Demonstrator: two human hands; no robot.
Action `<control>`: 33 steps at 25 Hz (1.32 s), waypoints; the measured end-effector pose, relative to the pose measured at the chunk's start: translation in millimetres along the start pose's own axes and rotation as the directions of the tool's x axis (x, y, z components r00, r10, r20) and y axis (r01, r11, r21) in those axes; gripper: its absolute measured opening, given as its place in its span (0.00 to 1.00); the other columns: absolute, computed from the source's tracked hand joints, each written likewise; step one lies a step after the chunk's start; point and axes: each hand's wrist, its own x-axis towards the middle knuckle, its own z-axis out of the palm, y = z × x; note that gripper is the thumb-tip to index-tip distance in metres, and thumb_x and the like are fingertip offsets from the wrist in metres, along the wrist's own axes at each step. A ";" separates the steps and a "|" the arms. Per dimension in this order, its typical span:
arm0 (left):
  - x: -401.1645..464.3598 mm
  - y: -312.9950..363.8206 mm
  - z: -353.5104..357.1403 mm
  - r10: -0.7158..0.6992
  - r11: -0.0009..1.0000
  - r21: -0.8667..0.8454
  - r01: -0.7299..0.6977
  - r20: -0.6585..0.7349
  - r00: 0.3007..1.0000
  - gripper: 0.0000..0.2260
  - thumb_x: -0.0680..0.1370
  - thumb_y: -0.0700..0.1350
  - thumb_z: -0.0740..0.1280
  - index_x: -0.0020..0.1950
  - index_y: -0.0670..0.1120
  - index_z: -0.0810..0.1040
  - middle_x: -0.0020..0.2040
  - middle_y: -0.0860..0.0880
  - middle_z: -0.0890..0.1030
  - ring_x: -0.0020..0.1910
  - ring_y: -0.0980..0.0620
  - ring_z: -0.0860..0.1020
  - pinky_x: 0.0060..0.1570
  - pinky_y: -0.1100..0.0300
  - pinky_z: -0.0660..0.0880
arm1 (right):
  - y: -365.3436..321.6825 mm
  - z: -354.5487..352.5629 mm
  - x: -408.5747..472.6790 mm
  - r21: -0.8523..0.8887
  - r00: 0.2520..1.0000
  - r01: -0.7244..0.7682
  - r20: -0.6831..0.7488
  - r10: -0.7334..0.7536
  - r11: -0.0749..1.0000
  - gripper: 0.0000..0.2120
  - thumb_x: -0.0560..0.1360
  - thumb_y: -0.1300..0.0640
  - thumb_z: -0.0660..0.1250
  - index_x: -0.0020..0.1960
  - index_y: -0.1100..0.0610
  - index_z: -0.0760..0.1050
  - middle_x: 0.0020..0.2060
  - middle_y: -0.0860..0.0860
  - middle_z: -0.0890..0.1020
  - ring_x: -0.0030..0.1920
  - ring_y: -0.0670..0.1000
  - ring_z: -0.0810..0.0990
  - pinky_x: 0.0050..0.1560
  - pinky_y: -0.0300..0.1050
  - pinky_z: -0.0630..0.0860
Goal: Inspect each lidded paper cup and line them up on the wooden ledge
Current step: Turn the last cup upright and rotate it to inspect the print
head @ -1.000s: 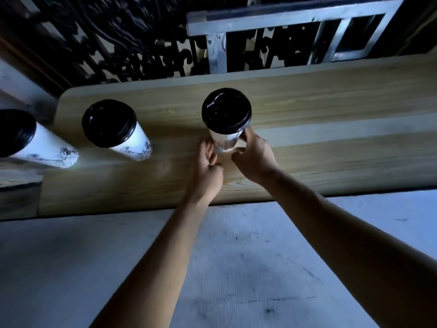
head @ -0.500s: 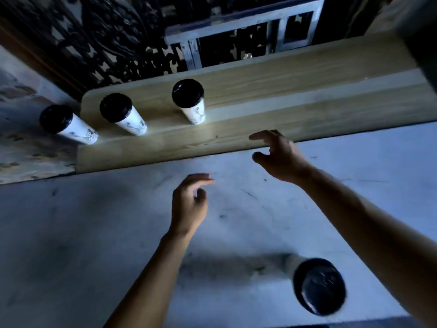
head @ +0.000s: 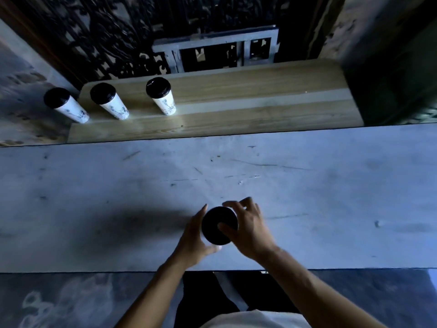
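A paper cup with a black lid (head: 216, 225) stands near the front of the grey table, seen from straight above. My left hand (head: 195, 240) wraps its left side and my right hand (head: 246, 229) closes over the lid's right edge, thumb on top. Three white lidded cups stand upright in a row at the far left. Two of them, the middle cup (head: 111, 102) and the right cup (head: 162, 97), are on the wooden ledge (head: 248, 102). The left cup (head: 67, 106) is just off the ledge's left end.
The grey scratched table (head: 307, 185) runs across the middle, its front edge just behind my wrists. Dark ornate metalwork (head: 106, 39) and a grey frame (head: 212, 48) rise behind the ledge. A dark wall (head: 390, 67) closes the ledge's right end.
My hands left the third cup on the ledge, drew back over the table and closed on the cup near the front edge. The view pulled back and down.
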 end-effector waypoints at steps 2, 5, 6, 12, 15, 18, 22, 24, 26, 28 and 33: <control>-0.7 22.7 4.6 0.051 0.996 -0.076 -0.055 -0.057 0.997 0.33 0.64 0.45 0.78 0.67 0.60 0.75 0.62 0.62 0.82 0.60 0.57 0.81 0.52 0.60 0.80 | 7.2 5.2 -3.5 0.064 0.997 -0.068 0.049 0.065 0.996 0.25 0.75 0.50 0.72 0.71 0.45 0.74 0.60 0.54 0.75 0.61 0.59 0.78 0.57 0.47 0.76; -11.5 39.6 5.8 0.130 0.985 -0.091 -0.148 -0.175 0.976 0.28 0.65 0.42 0.76 0.62 0.64 0.78 0.58 0.57 0.85 0.58 0.58 0.83 0.52 0.61 0.80 | 12.4 -1.9 -2.8 0.175 0.990 -0.138 0.047 0.131 0.975 0.25 0.77 0.54 0.70 0.73 0.46 0.74 0.62 0.55 0.78 0.58 0.58 0.82 0.51 0.40 0.73; -17.3 43.1 3.5 0.119 0.987 -0.082 -0.136 -0.187 0.975 0.30 0.66 0.42 0.77 0.65 0.62 0.76 0.63 0.54 0.83 0.63 0.54 0.80 0.58 0.56 0.79 | 13.5 -7.0 -2.2 0.202 0.990 -0.139 0.038 0.134 0.969 0.25 0.77 0.56 0.69 0.73 0.47 0.74 0.63 0.55 0.79 0.58 0.58 0.82 0.52 0.40 0.73; -45.0 92.3 -20.3 0.183 0.914 0.389 -0.113 -0.148 0.972 0.31 0.64 0.64 0.72 0.60 0.53 0.65 0.53 0.52 0.79 0.48 0.48 0.80 0.40 0.57 0.74 | -0.6 -46.9 -11.8 0.619 0.956 -0.278 0.105 0.273 0.735 0.15 0.76 0.47 0.61 0.50 0.48 0.85 0.52 0.56 0.86 0.49 0.56 0.83 0.41 0.48 0.78; -53.4 121.4 -23.4 0.322 0.795 0.584 -0.163 -0.178 0.930 0.27 0.65 0.64 0.68 0.56 0.52 0.62 0.44 0.54 0.77 0.38 0.48 0.78 0.33 0.59 0.68 | -10.3 -61.2 -18.1 0.749 0.923 -0.358 0.191 0.335 0.558 0.23 0.72 0.35 0.62 0.55 0.47 0.86 0.50 0.51 0.85 0.43 0.51 0.81 0.30 0.39 0.72; -57.5 139.1 -21.6 0.366 0.721 0.672 -0.167 -0.165 0.916 0.25 0.68 0.58 0.68 0.60 0.49 0.67 0.51 0.51 0.77 0.46 0.47 0.81 0.35 0.58 0.68 | -14.2 -63.5 -21.3 0.793 0.948 -0.285 0.148 0.283 0.539 0.18 0.81 0.38 0.60 0.59 0.43 0.85 0.58 0.46 0.85 0.53 0.51 0.82 0.38 0.34 0.77; -62.0 147.3 -24.7 0.358 0.652 0.747 -0.128 -0.154 0.921 0.25 0.67 0.53 0.69 0.60 0.47 0.68 0.50 0.47 0.78 0.45 0.44 0.81 0.35 0.56 0.66 | -21.6 -57.3 -24.5 0.825 0.952 -0.228 0.079 0.295 0.517 0.15 0.83 0.46 0.61 0.53 0.41 0.87 0.60 0.47 0.84 0.60 0.53 0.81 0.55 0.52 0.79; -65.3 147.4 -29.1 0.376 0.628 0.767 -0.134 -0.149 0.915 0.25 0.67 0.53 0.69 0.61 0.46 0.68 0.49 0.47 0.79 0.44 0.44 0.81 0.35 0.56 0.66 | -25.6 -54.4 -25.3 0.828 0.953 -0.207 0.050 0.299 0.520 0.15 0.83 0.47 0.61 0.54 0.42 0.88 0.63 0.50 0.83 0.61 0.54 0.81 0.59 0.56 0.80; -64.9 148.9 -35.4 0.404 0.609 0.781 -0.140 -0.153 0.902 0.26 0.66 0.53 0.70 0.61 0.46 0.68 0.49 0.47 0.80 0.43 0.45 0.81 0.35 0.56 0.66 | -32.0 -53.2 -24.8 0.832 0.958 -0.180 0.027 0.286 0.526 0.15 0.83 0.47 0.61 0.55 0.42 0.87 0.63 0.50 0.82 0.61 0.53 0.81 0.62 0.55 0.79; -65.2 151.0 -41.0 0.428 0.592 0.793 -0.141 -0.162 0.889 0.29 0.66 0.54 0.71 0.62 0.45 0.68 0.50 0.46 0.80 0.44 0.44 0.82 0.35 0.56 0.67 | -42.4 -55.8 -26.4 0.817 0.971 -0.136 -0.003 0.241 0.560 0.15 0.83 0.48 0.61 0.52 0.38 0.87 0.60 0.46 0.83 0.60 0.50 0.81 0.62 0.54 0.79; -60.9 155.6 -56.7 0.483 0.618 0.768 -0.168 -0.201 0.852 0.30 0.66 0.58 0.70 0.62 0.47 0.66 0.52 0.47 0.80 0.47 0.44 0.83 0.37 0.56 0.69 | -56.8 -72.4 -25.1 0.774 0.994 -0.044 -0.030 0.105 0.632 0.17 0.77 0.38 0.63 0.60 0.39 0.84 0.62 0.44 0.85 0.63 0.47 0.82 0.63 0.45 0.77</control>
